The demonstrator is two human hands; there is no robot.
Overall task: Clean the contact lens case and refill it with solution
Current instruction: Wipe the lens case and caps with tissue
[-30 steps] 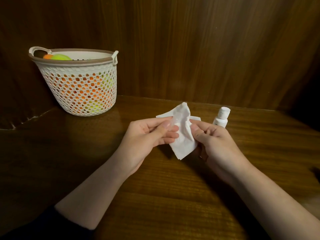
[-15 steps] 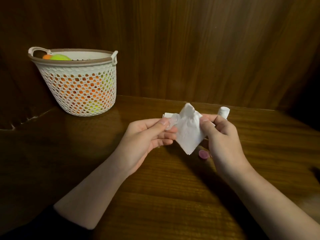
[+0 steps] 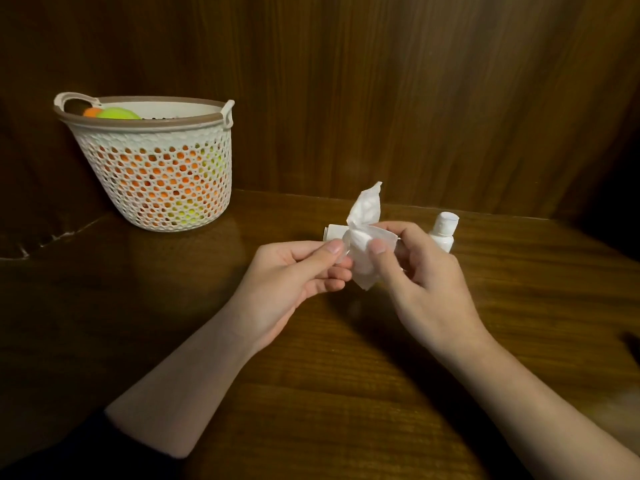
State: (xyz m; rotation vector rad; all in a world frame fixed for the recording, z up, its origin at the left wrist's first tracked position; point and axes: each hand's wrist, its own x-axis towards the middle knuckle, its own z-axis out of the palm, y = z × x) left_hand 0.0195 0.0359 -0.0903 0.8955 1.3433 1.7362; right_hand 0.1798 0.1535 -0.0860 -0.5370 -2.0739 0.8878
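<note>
While both hands hover above the dark brown wooden tabletop (image 3: 311, 393), the far-left corner carries a white perforated plastic basket with a brown rim (image 3: 156, 174), orange and yellow-green balls showing through its holes and over its edge. Nearer the middle, the left hand (image 3: 287, 282) has its fingers (image 3: 329, 252) curled in, thumb pressed toward the forefinger, pinching the edge of a small clear piece that is mostly hidden by paper; whether that piece is the contact lens case cannot be told for sure. Just beside it, a crumpled white paper tissue (image 3: 363, 244) is bunched between the two hands, one corner sticking up and another hanging down. A small white flat object (image 3: 333, 232) peeks out behind the tissue, too covered to identify. The right hand (image 3: 429, 292) grips the tissue, its fingers (image 3: 379, 249) bent narrowly, thumb pressing the paper inward against whatever lies beneath. Behind the right hand, upright on the tabletop, stands a small white plastic solution bottle with a white cap (image 3: 444, 232), partly hidden by the knuckles. No label, brand or writing can be read on the bottle or anything else.
</note>
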